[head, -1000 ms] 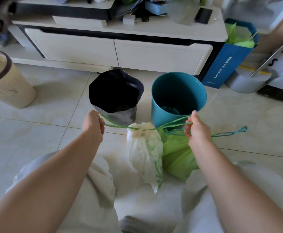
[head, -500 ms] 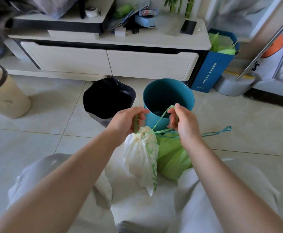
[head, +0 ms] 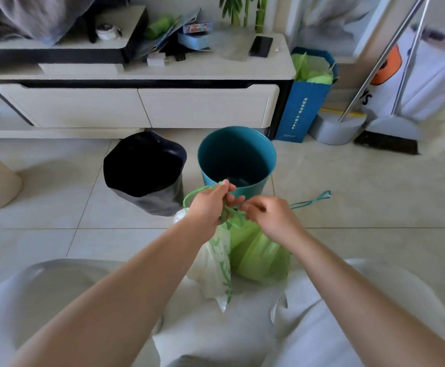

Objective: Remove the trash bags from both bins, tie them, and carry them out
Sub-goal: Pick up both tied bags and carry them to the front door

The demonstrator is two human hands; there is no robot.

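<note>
Trash bags, one white [head: 213, 263] and one green [head: 258, 255], lie before the teal bin [head: 237, 157]. Left hand [head: 208, 205] and right hand [head: 271, 215] both pinch the green drawstring [head: 230, 210].

Two bare hands meet low in front of the person: the left hand [head: 207, 205] and the right hand [head: 271, 216], both pinching green drawstring. Just under them lie two filled plastic trash bags, a white one with green print [head: 214, 263] below the left hand and a plain lime-green one [head: 258, 254] below the right. Beyond the hands stand two bins: a round teal plastic bin [head: 236, 157] past the fingertips, and a black-lined bin [head: 144, 168] off to the left hand's side. One loose drawstring loop [head: 312, 201] trails beyond the right hand.
</note>
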